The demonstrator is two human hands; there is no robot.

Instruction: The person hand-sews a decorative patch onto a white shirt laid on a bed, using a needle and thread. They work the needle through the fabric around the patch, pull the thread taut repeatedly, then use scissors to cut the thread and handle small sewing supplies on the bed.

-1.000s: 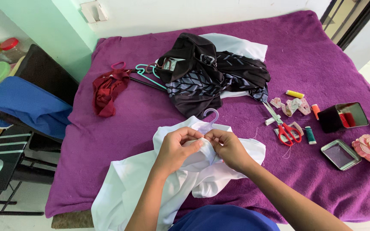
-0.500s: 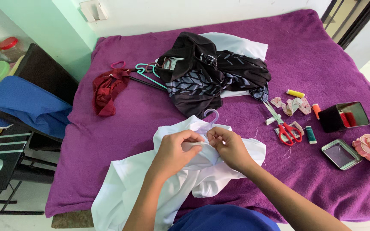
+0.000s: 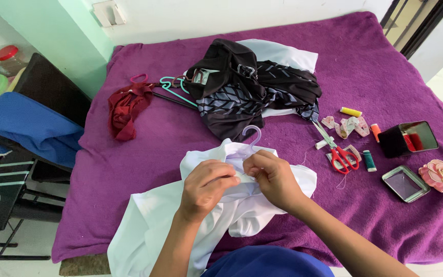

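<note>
Both hands pinch a white garment on the purple bed.

The white garment (image 3: 216,210) lies crumpled at the bed's (image 3: 144,149) near edge, a lilac hanger (image 3: 249,139) poking from its top. The left hand (image 3: 207,185) and right hand (image 3: 273,177), fingers curled shut on the cloth, meet just below the hanger, knuckles up.

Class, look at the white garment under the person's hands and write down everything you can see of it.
The white garment looks like thin, smooth cloth, crumpled and partly folded. It lies at the near edge of the purple blanket, one end hanging over the edge toward the person. A pale purple hanger pokes out at its top. The left hand and right hand both pinch a bunched fold near the hanger.
</note>
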